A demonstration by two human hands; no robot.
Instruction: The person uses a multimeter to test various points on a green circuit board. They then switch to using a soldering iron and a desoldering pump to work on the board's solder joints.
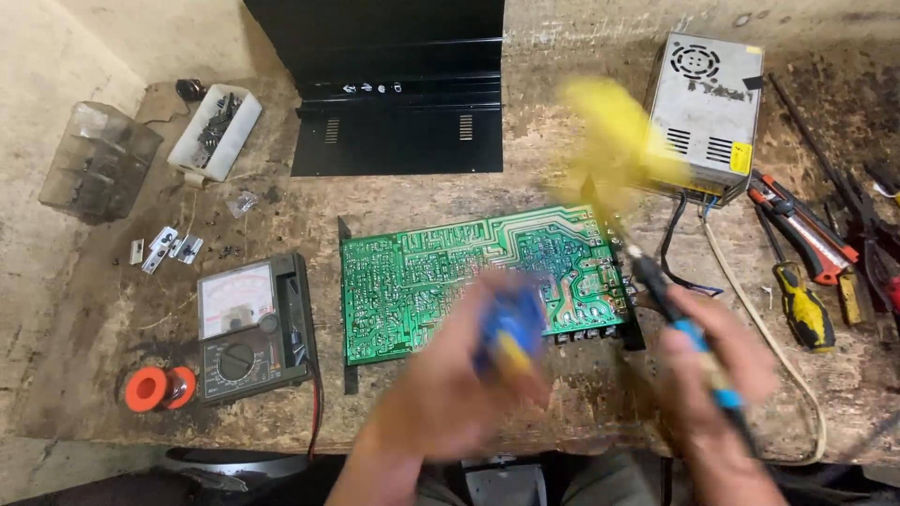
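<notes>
Left hand (459, 394) gripping blurred blue-yellow tool (506, 333); right hand (717, 361) holding soldering iron (656, 281) by handle over green board (469, 272) near bench front edge. Probably light, stiff, fragile; best held by edges.

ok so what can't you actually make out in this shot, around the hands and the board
- Left hand, head view: motion blur smears it and the blue and yellow object it holds; the kind of tool cannot be told.
- Yellow smear above the circuit board: too blurred to identify.
- Right hand: blurred; the dark tool it grips has an unclear tip.
- Board's lower middle: hidden by the left hand.
- Hand tools at right: cut off by the frame edge.
</notes>
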